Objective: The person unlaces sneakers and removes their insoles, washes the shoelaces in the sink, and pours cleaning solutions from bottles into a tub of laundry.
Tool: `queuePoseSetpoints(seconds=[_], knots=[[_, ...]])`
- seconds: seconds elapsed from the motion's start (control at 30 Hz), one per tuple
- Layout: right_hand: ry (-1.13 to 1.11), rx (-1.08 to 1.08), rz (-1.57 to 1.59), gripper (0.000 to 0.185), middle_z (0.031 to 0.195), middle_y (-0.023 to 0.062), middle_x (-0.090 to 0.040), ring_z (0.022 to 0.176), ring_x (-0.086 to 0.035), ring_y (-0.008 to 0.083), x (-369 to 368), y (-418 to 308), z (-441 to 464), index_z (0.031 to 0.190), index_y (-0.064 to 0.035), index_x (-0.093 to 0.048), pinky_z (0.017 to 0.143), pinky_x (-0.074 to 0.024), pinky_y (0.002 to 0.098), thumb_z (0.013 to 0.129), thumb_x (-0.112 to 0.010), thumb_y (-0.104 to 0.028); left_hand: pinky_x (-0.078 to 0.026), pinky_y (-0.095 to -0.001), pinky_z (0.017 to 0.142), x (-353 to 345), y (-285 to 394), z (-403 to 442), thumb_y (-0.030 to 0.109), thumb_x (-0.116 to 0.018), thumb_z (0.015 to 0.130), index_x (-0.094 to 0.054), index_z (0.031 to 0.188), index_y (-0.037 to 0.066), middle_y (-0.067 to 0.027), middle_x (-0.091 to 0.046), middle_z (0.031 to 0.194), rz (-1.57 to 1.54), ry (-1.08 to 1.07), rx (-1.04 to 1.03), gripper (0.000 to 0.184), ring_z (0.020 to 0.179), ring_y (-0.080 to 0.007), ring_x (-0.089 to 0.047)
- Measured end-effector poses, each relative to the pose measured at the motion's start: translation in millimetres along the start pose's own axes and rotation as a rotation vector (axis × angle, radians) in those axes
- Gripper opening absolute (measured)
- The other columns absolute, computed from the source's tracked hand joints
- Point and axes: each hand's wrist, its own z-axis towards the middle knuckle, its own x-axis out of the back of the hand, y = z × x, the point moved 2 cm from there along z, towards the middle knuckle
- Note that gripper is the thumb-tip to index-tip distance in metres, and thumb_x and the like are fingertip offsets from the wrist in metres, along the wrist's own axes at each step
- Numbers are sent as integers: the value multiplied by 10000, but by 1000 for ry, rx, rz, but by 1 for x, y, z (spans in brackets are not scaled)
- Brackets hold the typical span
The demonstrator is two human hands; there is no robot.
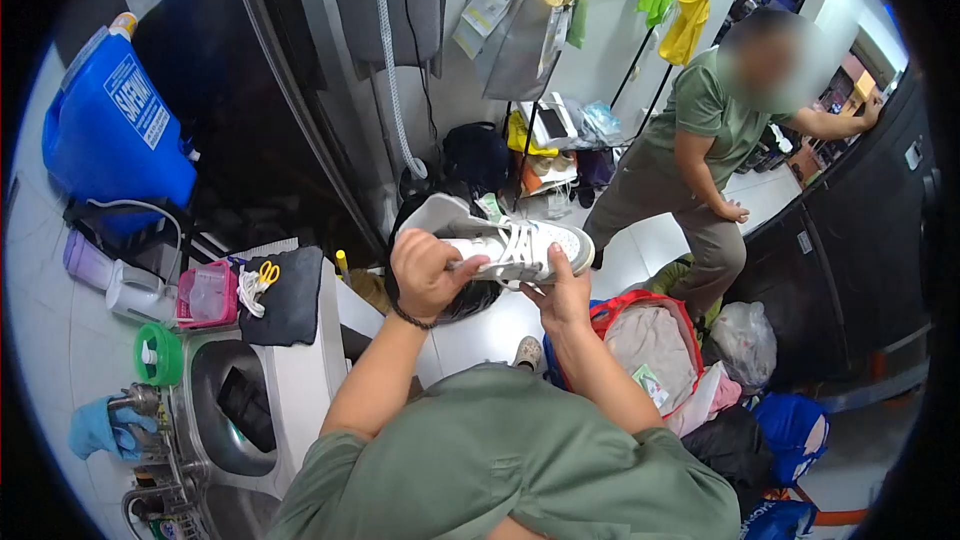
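A white laced shoe is held up in front of my chest, its toe pointing right. My left hand is closed on the heel and opening side, with the thumb on the shoe. My right hand grips the shoe near the toe, thumb on top and fingers beneath. The shoe's tall pale tongue or collar stands up beside my left hand. Below and right of the shoe is an open red-edged bag with light cloth inside.
Another person stands at the right, one hand on a dark door. At the left are a sink, a blue water container, a pink basket and yellow scissors. Bags lie at the lower right.
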Motion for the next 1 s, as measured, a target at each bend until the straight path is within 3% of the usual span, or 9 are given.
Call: queuePoseSetpoints(seconds=[0.1,0.17,0.27,0.37,0.57,0.7,0.77,0.9,1.0], knots=[[162,63,66,679,1477,87,-449,1350,-428,281,21,5,-1,1512,-175,-319,1079,-318,535,951,-669,-331,-374,-365,556,3,-10,8,312,-864,758,-545,588,114,-31,-479,551,-60,-34,2,412,529,-238,-500],[229,726,-417,504,1439,66,-507,1329,-467,295,26,0,-6,1420,-203,-477,1057,-353,474,953,-658,-255,-361,-364,541,11,-6,8,299,-863,755,-536,577,111,-26,-465,538,-64,-61,-43,417,512,-239,-485],[-251,986,-1280,272,1378,37,-581,1335,-470,284,-9,-47,-38,1175,-175,-699,1088,-312,491,905,-682,-200,-367,-357,552,13,7,11,283,-868,740,-525,570,118,-15,-464,539,-94,-122,-91,417,513,-228,-478],[-460,1235,-1593,113,1279,22,-641,1323,-483,267,-42,-56,-54,923,-158,-778,1101,-296,500,826,-720,-172,-364,-353,547,13,20,12,261,-865,739,-500,560,127,-13,-450,534,-135,-141,-112,428,500,-220,-459],[-939,1153,-1620,81,1072,-5,-678,1156,-573,221,-49,-77,-44,813,-133,-729,1039,-340,491,738,-745,-158,-360,-347,522,10,29,9,248,-852,759,-490,556,127,-19,-438,527,-142,-148,-156,432,490,-210,-460],[-315,1233,-1325,84,969,36,-683,1015,-632,228,-27,-57,8,782,-130,-693,934,-379,447,718,-733,-165,-360,-348,510,13,38,4,223,-842,776,-470,552,127,-20,-433,520,-211,-154,-111,445,484,-211,-462],[-40,588,-1237,125,1007,53,-690,1094,-621,231,-3,-54,49,886,-106,-675,1052,-322,466,787,-717,-171,-360,-347,505,18,45,4,210,-837,783,-454,550,127,-19,-430,516,-218,-136,-81,456,480,-214,-462],[-236,1014,-1219,240,1357,58,-576,1307,-492,280,-17,-50,3,1045,-165,-705,1052,-303,505,807,-701,-189,-351,-354,516,25,40,6,214,-847,771,-433,550,126,-17,-430,515,-80,-112,-105,478,474,-219,-448],[-621,1261,-1448,235,1337,0,-590,1299,-491,250,-40,-65,-49,995,-164,-722,1057,-314,475,763,-741,-197,-343,-355,523,28,37,9,220,-849,765,-434,548,125,-18,-441,523,-60,-140,-126,478,480,-220,-449]])
